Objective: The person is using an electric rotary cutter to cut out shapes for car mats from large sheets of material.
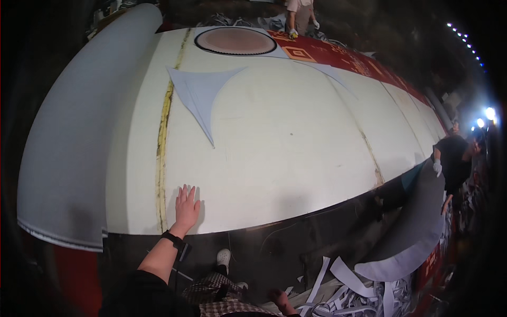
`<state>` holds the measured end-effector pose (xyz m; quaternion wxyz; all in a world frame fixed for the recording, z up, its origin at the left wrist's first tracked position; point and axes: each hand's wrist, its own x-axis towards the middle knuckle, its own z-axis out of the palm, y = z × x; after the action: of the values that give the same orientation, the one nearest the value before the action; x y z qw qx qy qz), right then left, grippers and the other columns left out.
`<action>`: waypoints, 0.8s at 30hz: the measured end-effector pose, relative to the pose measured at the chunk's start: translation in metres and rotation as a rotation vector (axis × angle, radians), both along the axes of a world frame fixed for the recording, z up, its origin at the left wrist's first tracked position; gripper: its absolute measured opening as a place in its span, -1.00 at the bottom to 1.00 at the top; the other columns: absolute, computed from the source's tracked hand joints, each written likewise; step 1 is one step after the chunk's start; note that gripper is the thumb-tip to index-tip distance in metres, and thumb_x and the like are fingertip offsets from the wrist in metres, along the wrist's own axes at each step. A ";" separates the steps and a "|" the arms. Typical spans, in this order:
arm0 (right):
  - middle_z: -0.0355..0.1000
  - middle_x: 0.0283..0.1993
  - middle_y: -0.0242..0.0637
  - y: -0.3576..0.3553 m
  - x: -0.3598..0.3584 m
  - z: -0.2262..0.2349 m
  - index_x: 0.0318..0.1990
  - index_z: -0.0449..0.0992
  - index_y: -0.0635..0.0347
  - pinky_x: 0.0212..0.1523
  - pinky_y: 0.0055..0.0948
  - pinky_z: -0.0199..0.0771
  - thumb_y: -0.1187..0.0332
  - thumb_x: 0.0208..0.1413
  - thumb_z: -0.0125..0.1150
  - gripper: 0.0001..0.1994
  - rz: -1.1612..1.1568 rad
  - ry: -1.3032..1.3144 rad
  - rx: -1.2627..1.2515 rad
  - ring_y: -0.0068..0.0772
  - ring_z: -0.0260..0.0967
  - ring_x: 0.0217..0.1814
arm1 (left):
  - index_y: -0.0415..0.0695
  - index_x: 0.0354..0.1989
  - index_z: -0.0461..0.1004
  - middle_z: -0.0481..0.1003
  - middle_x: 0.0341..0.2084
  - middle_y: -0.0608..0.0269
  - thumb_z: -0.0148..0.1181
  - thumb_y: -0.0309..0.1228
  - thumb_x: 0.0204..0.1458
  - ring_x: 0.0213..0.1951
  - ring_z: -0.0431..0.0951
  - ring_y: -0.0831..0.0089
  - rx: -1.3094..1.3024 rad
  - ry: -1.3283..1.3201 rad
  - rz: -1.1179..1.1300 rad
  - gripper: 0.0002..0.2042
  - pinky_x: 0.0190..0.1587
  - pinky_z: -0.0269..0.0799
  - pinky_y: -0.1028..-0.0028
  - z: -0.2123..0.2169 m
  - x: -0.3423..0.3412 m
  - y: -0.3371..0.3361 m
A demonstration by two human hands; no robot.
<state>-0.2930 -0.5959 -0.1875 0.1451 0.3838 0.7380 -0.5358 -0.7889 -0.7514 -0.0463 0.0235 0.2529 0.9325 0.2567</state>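
My left hand rests palm down near the front edge of a large pale work table, its fingers stretched out and holding nothing. A dark band sits on that wrist. Low at the bottom, my right hand hangs in shadow over the floor side, close to a heap of grey offcut strips; its fingers are too dark to make out. Beyond my left hand lies a pale grey three-pointed sheet piece with curved sides. A yellowed seam strip runs across the table just left of this hand.
A wide grey sheet curves over the table's left end. Farther off are a pinkish oval piece and a red patterned carpet. A gloved person stands at the far side; another person is at right beside a draped grey sheet.
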 end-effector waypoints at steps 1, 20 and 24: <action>0.46 -0.32 -0.25 -0.001 -0.002 -0.003 -0.23 0.47 0.27 -0.35 -0.47 0.41 0.32 -0.03 0.08 -0.76 -0.210 -0.012 -0.173 -0.45 0.41 -0.30 | -0.16 0.15 0.08 -0.03 0.17 -0.13 -0.03 -0.30 -0.01 0.21 -0.09 -0.03 -0.063 -0.034 0.022 -0.48 0.19 -0.14 0.13 -0.006 -0.006 0.008; 0.43 -0.24 -0.05 0.008 -0.043 0.060 -0.13 0.42 0.25 -0.16 -0.34 0.36 0.29 -0.08 0.00 -0.66 -0.434 -0.227 0.157 -0.18 0.41 -0.19 | 0.00 0.24 -0.11 -0.22 0.25 0.10 -0.24 -0.22 0.09 0.27 -0.22 0.15 -0.497 0.134 0.105 -0.48 0.21 -0.28 0.09 -0.024 -0.003 0.059; 0.44 -0.27 -0.12 0.008 -0.036 0.060 -0.13 0.42 0.24 -0.17 -0.38 0.37 0.30 -0.06 -0.02 -0.67 -0.518 -0.260 0.144 -0.29 0.43 -0.25 | 0.00 0.23 -0.08 -0.20 0.25 0.10 -0.25 -0.20 0.10 0.27 -0.20 0.15 -0.505 0.140 0.104 -0.49 0.21 -0.24 0.08 -0.025 -0.003 0.056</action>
<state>-0.3288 -0.5881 -0.1278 0.0694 0.6341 0.6267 -0.4476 -0.7919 -0.6950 -0.0708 0.0081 0.2078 0.9781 -0.0015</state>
